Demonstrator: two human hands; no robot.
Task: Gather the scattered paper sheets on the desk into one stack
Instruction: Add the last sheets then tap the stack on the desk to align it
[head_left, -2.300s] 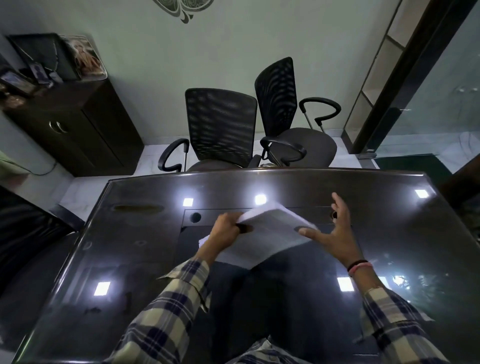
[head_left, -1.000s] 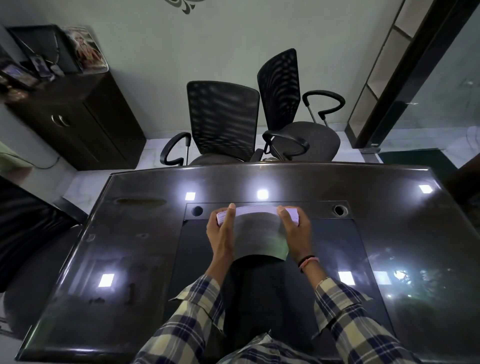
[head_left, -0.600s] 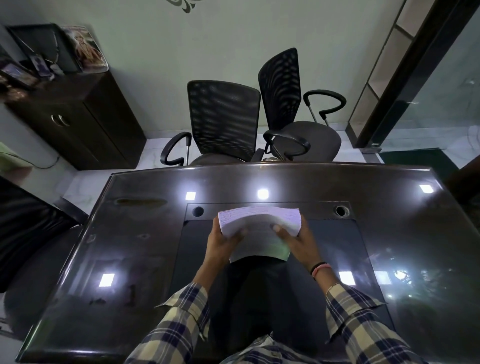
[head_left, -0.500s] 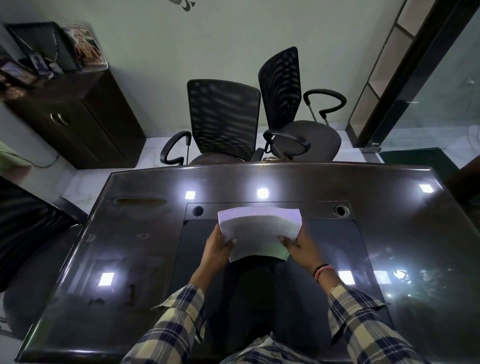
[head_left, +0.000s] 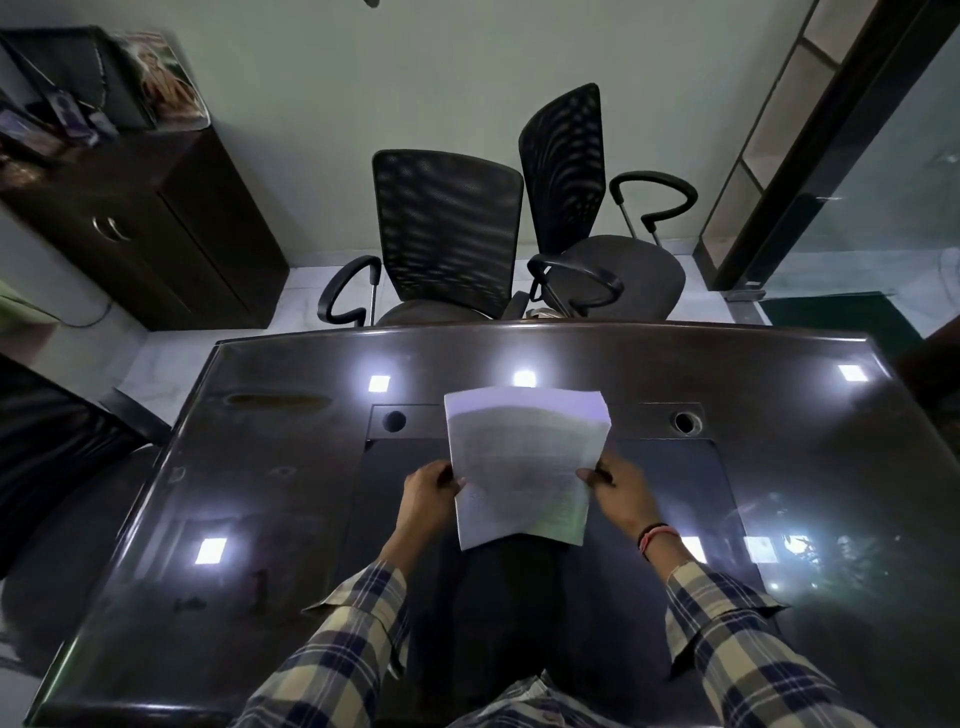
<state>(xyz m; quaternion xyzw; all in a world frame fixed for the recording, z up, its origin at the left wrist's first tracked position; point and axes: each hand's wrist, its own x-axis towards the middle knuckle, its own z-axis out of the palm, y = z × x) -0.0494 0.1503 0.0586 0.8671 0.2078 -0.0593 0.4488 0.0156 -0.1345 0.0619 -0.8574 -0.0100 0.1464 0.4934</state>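
A stack of white paper sheets (head_left: 522, 467) is held over the middle of the dark glossy desk (head_left: 260, 519), its printed face turned toward me and its top edge tipped away. My left hand (head_left: 427, 498) grips the stack's left edge with the thumb on the front. My right hand (head_left: 621, 493) grips the right edge the same way; it wears a wrist band. No loose sheets show elsewhere on the desk.
Two black mesh office chairs (head_left: 447, 234) stand beyond the desk's far edge. A dark cabinet (head_left: 150, 228) with framed pictures is at the back left. Two round cable holes (head_left: 394, 421) sit in the desk near the stack. A glass partition is at the right.
The sheets went from being squared upright on their edge to being tilted back with the face toward me. Both hands slid down to the stack's lower sides.
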